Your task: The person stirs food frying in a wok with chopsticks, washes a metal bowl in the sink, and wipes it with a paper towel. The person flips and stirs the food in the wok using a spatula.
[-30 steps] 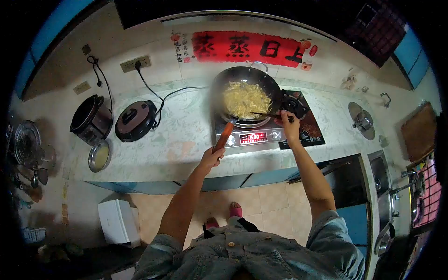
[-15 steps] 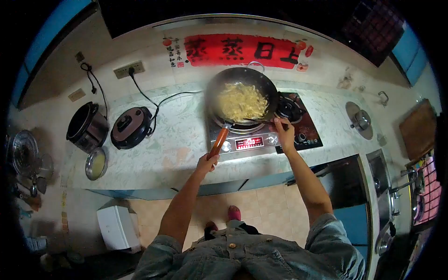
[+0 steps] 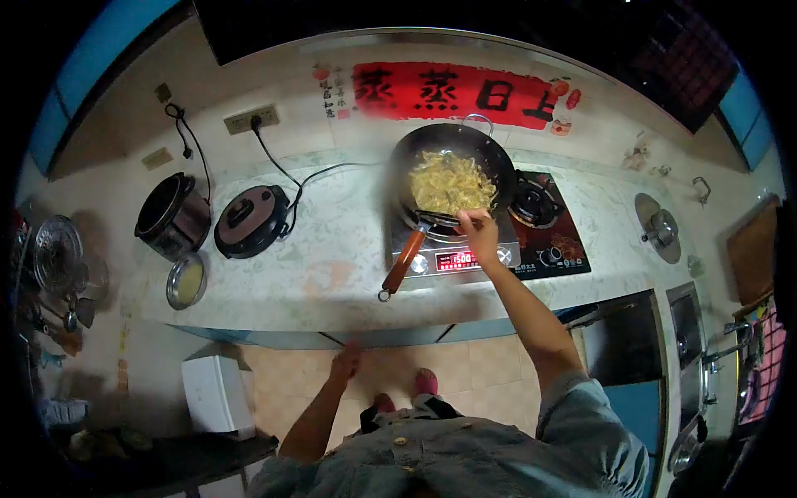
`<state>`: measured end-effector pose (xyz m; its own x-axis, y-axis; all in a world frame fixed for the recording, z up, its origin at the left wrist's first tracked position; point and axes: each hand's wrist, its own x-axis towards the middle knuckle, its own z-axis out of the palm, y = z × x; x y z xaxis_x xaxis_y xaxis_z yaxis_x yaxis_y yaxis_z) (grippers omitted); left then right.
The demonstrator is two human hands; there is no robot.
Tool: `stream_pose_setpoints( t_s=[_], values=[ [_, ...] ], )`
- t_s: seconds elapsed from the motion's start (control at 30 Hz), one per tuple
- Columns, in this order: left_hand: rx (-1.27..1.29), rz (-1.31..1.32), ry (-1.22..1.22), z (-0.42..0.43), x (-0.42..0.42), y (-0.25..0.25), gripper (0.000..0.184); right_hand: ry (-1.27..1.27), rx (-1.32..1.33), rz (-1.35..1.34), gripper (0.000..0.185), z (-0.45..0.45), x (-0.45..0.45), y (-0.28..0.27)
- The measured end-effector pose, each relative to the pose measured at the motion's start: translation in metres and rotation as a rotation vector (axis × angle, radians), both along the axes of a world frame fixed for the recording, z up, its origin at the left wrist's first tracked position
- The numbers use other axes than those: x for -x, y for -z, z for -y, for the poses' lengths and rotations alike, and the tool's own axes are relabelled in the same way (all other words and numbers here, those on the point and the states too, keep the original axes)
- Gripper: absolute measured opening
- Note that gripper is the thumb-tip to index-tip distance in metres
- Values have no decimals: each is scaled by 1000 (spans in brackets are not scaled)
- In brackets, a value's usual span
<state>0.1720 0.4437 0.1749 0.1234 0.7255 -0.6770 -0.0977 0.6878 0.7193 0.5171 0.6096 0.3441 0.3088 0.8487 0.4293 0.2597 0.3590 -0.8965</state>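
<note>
R hand (image 3: 480,236) at wok's near rim, fingers pinched narrow on a dark thin utensil (image 3: 444,218); too small to tell if one stick or two. Utensil's long axis runs approx. crosswise, from fingertips to the L along the near rim, far end by the handle root.

Just beyond grip: wok (image 3: 498,162), bowl open upward, w/ yellowish food (image 3: 452,183) inside. Wok's long axis is diagonal: handle (image 3: 405,261) to L of grip, pointing back toward the person & slightly L, ring at its tip; metal loop (image 3: 479,123) on far rim, beyond grip.

Just below/L of grip: silver cooktop (image 3: 425,278) under wok, red display (image 3: 458,261) reading 1500. R of grip: black hob (image 3: 569,224) w/ burner.

L hand (image 3: 345,363) well L of grip & nearer the body, past counter edge, apart from handle; blurred, can't tell finger state.

Farther out: L, brown-black round lid (image 3: 249,220), open pot (image 3: 174,220), small bowl (image 3: 189,282); far R, metal lid (image 3: 662,227).
</note>
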Motion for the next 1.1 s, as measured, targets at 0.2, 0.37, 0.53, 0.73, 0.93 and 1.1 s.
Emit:
stream_pose_setpoints(
  t_s=[0.2,0.37,0.53,0.73,0.93,1.1],
  values=[
    [272,232,-411,164,132,143,37,118,-81,199,17,-13,-2,15],
    [234,-679,84,283,186,239,31,32,112,-29,21,17,-5,-33],
    [-41,-1039,489,264,163,221,29,122,0,258,23,24,-16,-37],
    [-856,-1708,641,176,119,183,27,251,32,363,23,27,-26,-22],
    [-509,-907,-34,117,91,155,17,194,46,-5,29,38,-37,-25],
    [-773,-1405,593,163,124,204,19,364,-24,22,27,43,-48,-4]
  ],
)
